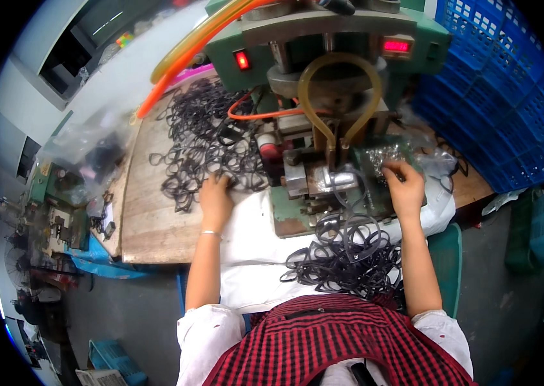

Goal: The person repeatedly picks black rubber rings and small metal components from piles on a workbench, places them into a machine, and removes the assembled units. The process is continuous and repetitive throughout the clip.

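At the back edge of the worn wooden workbench stands a green metal press machine with two red lit indicators, looped by a yellow rubber hose and orange tubes. Stacked blue plastic crates rise past the bench's right edge. A white cloth covers the front edge. A heap of black elastic loops spreads across the back left of the bench; the left hand rests on its near fringe, fingers curled down onto the loops. A second pile of black loops lies at the front edge between the forearms. The right hand is closed, pinching something small at a tray of small metal pieces.
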The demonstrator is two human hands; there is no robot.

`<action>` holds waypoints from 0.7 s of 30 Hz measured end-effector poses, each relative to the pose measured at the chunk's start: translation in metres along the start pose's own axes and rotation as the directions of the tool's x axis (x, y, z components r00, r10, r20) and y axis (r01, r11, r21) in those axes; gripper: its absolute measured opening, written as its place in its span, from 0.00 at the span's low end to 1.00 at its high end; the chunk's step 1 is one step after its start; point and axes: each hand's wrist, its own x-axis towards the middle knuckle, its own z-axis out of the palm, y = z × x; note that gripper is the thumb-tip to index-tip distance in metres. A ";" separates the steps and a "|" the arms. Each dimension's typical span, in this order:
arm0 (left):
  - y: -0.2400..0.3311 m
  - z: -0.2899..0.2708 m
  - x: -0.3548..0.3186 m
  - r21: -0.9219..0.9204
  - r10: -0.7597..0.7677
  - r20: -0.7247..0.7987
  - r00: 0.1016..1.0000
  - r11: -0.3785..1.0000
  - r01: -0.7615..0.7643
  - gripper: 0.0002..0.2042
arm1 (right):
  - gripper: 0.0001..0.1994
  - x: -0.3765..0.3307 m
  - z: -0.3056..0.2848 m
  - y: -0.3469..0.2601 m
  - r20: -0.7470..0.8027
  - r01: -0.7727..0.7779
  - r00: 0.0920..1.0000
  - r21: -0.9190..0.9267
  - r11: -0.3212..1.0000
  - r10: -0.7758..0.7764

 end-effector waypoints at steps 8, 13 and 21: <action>-0.025 -0.009 -0.008 -0.565 -0.236 -0.228 0.945 0.822 0.069 0.07 | 0.06 -0.035 -0.046 -0.001 0.032 -0.045 0.999 0.230 0.972 0.039; 0.029 -0.047 0.016 -0.922 -0.371 0.206 0.906 0.235 0.306 0.09 | 0.07 0.002 -0.005 -0.082 0.227 0.068 0.961 0.365 0.928 -0.160; 0.092 -0.055 -0.034 -0.956 -0.329 0.277 0.903 -0.189 0.225 0.12 | 0.21 -0.004 0.036 -0.084 0.190 -0.012 0.979 0.417 0.909 -0.074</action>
